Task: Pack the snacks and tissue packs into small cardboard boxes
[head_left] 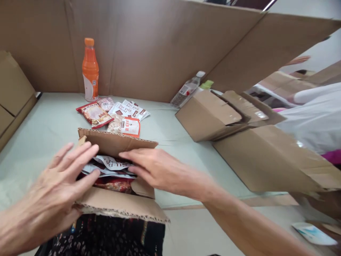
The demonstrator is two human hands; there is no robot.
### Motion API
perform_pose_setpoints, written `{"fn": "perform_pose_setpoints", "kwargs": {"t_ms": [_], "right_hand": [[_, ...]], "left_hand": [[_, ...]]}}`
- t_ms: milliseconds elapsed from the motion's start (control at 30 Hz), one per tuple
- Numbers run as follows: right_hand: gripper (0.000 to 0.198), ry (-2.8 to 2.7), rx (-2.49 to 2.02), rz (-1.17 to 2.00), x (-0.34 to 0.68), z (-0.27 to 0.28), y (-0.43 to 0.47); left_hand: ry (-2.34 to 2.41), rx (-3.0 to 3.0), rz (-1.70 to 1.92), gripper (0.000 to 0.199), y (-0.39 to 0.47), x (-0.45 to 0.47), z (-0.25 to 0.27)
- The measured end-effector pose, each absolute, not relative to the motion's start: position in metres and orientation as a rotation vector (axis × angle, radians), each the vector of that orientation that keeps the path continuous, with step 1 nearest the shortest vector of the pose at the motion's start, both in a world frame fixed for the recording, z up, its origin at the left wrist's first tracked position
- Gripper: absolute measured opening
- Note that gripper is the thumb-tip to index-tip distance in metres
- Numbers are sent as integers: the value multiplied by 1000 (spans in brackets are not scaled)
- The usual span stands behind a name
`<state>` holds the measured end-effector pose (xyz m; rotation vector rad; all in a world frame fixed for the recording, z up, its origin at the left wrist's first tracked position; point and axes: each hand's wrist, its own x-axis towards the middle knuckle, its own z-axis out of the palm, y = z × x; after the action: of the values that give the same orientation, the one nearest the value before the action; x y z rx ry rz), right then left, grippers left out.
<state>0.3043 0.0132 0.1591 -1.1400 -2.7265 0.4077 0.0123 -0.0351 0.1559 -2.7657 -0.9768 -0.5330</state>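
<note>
A small open cardboard box [125,208] sits at the table's front edge, its long flaps spread front and back. Inside it lie white "Su-per" sachets [113,163] above a red snack packet [117,185]. My left hand [62,181] is open over the box's left end, fingers spread, thumb at the sachets. From the right, my right hand [151,165] reaches over the box with its fingers stretched out, fingertips by the back flap and the sachets' right end. Neither hand grips anything that I can see. The fingertips partly cover the contents.
Behind the box lie a red snack packet [95,114], an orange-and-white pouch [125,125] and more white sachets [133,110]. An orange drink bottle [90,73] stands behind them. A clear bottle [188,90] leans beside brown cartons [205,115]. Tall cardboard panels [149,46] border the table; another person's sleeve [314,110] shows right.
</note>
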Motion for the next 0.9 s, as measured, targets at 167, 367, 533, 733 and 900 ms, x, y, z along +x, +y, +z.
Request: {"fn": "perform_pose_setpoints", "kwargs": {"t_ms": [167,367,533,733,900], "right_hand": [[25,-2368,-1024,143,333,145,-4],[29,-2016,-1011,-83,329,133,-5],[41,-2143,-955,135,333,133,-5],[59,-2377,-776,152,342,105,-21],[92,-2496,-852,240,354,92,-21]], "left_hand": [[-1400,-2679,-691,61,-38,-6,149],[-1545,-2665,-881,67,-23,-2,140],[-1584,-2471,-938,67,-14,4,129],[-1530,-2565,-895,44,-12,-1,116],[-1826,-2748,-815,52,-22,-20,113]]}}
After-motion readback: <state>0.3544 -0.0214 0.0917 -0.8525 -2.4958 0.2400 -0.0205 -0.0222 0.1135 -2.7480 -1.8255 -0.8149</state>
